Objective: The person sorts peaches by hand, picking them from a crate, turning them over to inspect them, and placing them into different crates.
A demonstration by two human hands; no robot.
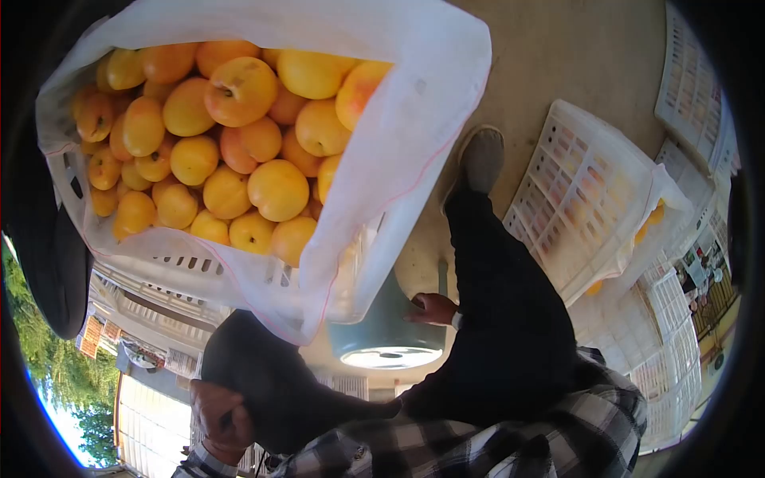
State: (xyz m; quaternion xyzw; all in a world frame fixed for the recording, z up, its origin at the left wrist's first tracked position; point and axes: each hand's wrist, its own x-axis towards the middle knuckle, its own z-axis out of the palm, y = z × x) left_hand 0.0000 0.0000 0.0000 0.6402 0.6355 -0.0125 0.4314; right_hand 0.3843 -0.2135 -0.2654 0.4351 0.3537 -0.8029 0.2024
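My left hand [219, 421] is at the lower left beside my dark-clad left knee, its fingers curled; whatever they may hold is hidden. Near the middle, my right hand [435, 309] shows past the edge of my right leg, fingers bent together against the side of a grey-green bucket-like object [386, 319]. What its fingertips grip is too small to tell. Above my left knee stands a white perforated crate [187, 267] lined with a translucent white bag [430, 88]. Yellow-orange round fruits [277, 190] fill it.
On the right, white crates [570, 191] with bagged fruit stand on the brown floor [526, 72], more crates [689, 80] beyond. My shoe [482, 159] rests near them. A dark shape [52, 247], perhaps clothing, is at the far left, with trees [40, 334] and light panels outside.
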